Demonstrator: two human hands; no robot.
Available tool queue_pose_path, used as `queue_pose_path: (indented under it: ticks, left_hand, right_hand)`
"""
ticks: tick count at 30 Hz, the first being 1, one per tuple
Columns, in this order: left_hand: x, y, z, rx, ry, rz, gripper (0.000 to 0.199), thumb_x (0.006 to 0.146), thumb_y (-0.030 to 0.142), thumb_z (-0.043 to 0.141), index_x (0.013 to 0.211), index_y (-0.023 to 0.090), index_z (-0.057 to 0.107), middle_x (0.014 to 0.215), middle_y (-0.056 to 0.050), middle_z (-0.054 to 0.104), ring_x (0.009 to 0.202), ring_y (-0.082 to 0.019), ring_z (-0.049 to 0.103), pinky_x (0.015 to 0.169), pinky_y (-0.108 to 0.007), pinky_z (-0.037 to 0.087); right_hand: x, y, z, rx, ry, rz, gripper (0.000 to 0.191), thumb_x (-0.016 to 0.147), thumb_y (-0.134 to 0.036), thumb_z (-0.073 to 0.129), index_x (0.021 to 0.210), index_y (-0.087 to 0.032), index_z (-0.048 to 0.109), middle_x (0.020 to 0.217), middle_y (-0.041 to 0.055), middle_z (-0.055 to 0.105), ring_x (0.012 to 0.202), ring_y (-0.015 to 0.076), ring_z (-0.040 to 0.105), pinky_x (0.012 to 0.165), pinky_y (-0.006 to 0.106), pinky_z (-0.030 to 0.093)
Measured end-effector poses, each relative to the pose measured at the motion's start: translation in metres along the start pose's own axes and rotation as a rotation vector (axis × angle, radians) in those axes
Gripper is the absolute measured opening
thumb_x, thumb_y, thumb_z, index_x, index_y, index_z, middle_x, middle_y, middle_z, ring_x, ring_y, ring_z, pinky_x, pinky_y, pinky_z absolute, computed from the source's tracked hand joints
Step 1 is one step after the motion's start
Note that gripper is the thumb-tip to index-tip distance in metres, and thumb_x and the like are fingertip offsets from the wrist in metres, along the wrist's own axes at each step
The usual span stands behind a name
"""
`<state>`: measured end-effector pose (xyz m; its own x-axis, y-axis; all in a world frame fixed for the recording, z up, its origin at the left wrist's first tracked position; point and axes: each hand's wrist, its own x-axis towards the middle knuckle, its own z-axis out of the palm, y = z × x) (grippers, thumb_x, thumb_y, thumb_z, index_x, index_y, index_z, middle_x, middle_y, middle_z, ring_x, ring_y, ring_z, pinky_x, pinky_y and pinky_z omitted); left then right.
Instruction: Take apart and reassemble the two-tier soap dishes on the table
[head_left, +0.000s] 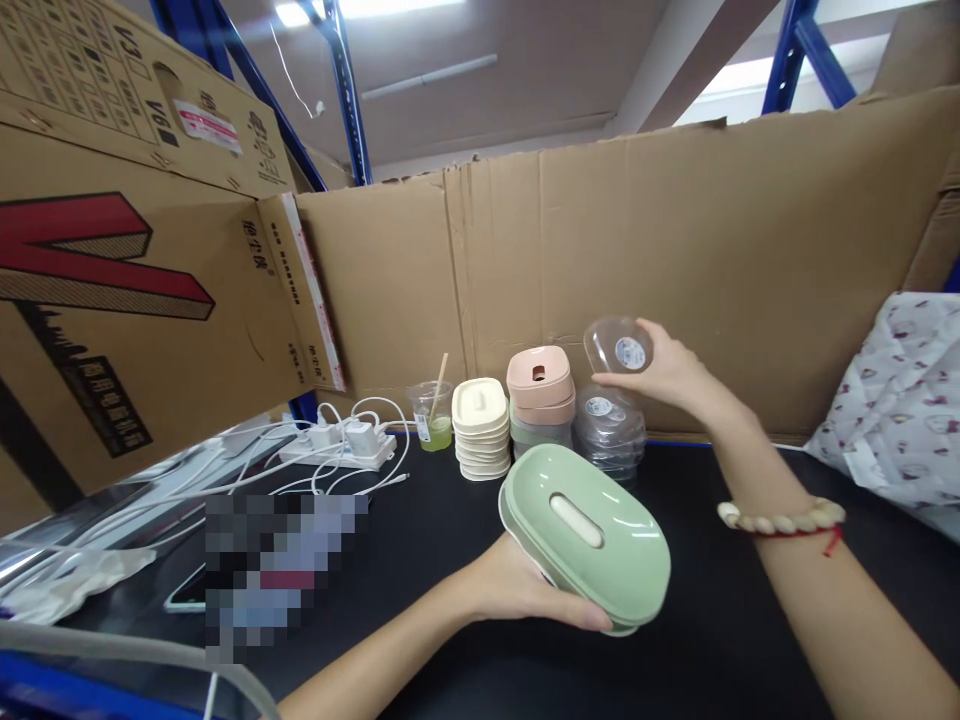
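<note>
My left hand (pixel 525 590) grips a green oval soap dish (pixel 600 545) from below, tilted over the black table. A cream raised piece shows through the slot in its middle, and a pale rim shows under its edge. With thumb and fingers, my right hand (pixel 656 365) pinches a clear plastic oval cover (pixel 606 345) bearing a round label. That cover is raised above a stack of similar clear covers (pixel 611 435). Left of those stand pink oval dishes (pixel 540 385) on grey-green ones, beside a pile of cream oval pieces (pixel 481 425).
A plastic cup (pixel 433 415) with green drink and a straw stands at the back. White cables and a power strip (pixel 341 445) lie to the left, behind a blurred-out patch (pixel 281 570). Cardboard walls (pixel 675 230) enclose the black table (pixel 442 660); a patterned bag (pixel 896 410) sits right.
</note>
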<state>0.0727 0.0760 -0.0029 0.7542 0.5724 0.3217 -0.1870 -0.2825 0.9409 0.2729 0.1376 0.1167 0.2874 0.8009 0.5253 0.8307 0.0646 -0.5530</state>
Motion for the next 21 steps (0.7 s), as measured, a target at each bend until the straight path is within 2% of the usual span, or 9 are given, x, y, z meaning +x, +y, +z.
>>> queue_pose_path:
  ticks: [3, 5, 8, 13, 21]
  left_hand:
    - [0.001, -0.003, 0.004, 0.02, -0.008, -0.05, 0.048, 0.059, 0.033, 0.078, 0.097, 0.009, 0.061, 0.098, -0.01, 0.063, 0.091, -0.02, 0.058, 0.085, -0.031, 0.047]
    - [0.002, -0.005, 0.005, 0.0, 0.009, -0.138, 0.042, 0.058, 0.03, 0.078, 0.09, 0.007, 0.062, 0.087, -0.01, 0.064, 0.075, -0.016, 0.059, 0.069, -0.024, 0.05]
    - [0.003, -0.008, 0.006, -0.054, 0.046, -0.266, 0.04, 0.059, 0.031, 0.077, 0.086, 0.006, 0.062, 0.073, -0.007, 0.062, 0.056, -0.01, 0.055, 0.047, -0.016, 0.043]
    - [0.006, -0.007, 0.006, -0.067, 0.112, -0.293, 0.039, 0.058, 0.029, 0.077, 0.085, 0.006, 0.061, 0.07, -0.006, 0.062, 0.053, -0.009, 0.055, 0.043, -0.014, 0.04]
    - [0.008, -0.008, 0.003, -0.149, 0.16, -0.282, 0.046, 0.058, 0.034, 0.076, 0.091, 0.006, 0.057, 0.068, -0.006, 0.061, 0.046, -0.011, 0.056, 0.039, -0.014, 0.039]
  right_hand:
    - [0.004, 0.008, 0.015, -0.147, -0.155, 0.104, 0.098, 0.055, -0.047, 0.076, 0.138, -0.018, 0.033, 0.128, 0.0188, 0.047, 0.116, 0.0364, 0.046, 0.088, 0.045, 0.043]
    - [0.004, 0.01, 0.022, -0.226, -0.245, 0.128, 0.096, 0.059, -0.049, 0.073, 0.139, -0.019, 0.03, 0.13, 0.0184, 0.046, 0.116, 0.0346, 0.047, 0.088, 0.042, 0.043]
    - [0.002, 0.007, 0.027, -0.324, -0.313, 0.131, 0.088, 0.064, -0.051, 0.068, 0.138, -0.019, 0.034, 0.128, 0.0177, 0.048, 0.113, 0.031, 0.05, 0.09, 0.039, 0.042]
    - [-0.002, 0.002, 0.036, -0.392, -0.34, 0.095, 0.068, 0.068, -0.056, 0.062, 0.125, -0.023, 0.051, 0.123, 0.0127, 0.054, 0.112, 0.0288, 0.051, 0.088, 0.037, 0.042]
    - [-0.002, 0.003, 0.039, -0.396, -0.385, 0.106, 0.058, 0.079, -0.054, 0.051, 0.128, -0.024, 0.05, 0.126, 0.0156, 0.05, 0.113, 0.0312, 0.05, 0.088, 0.04, 0.04]
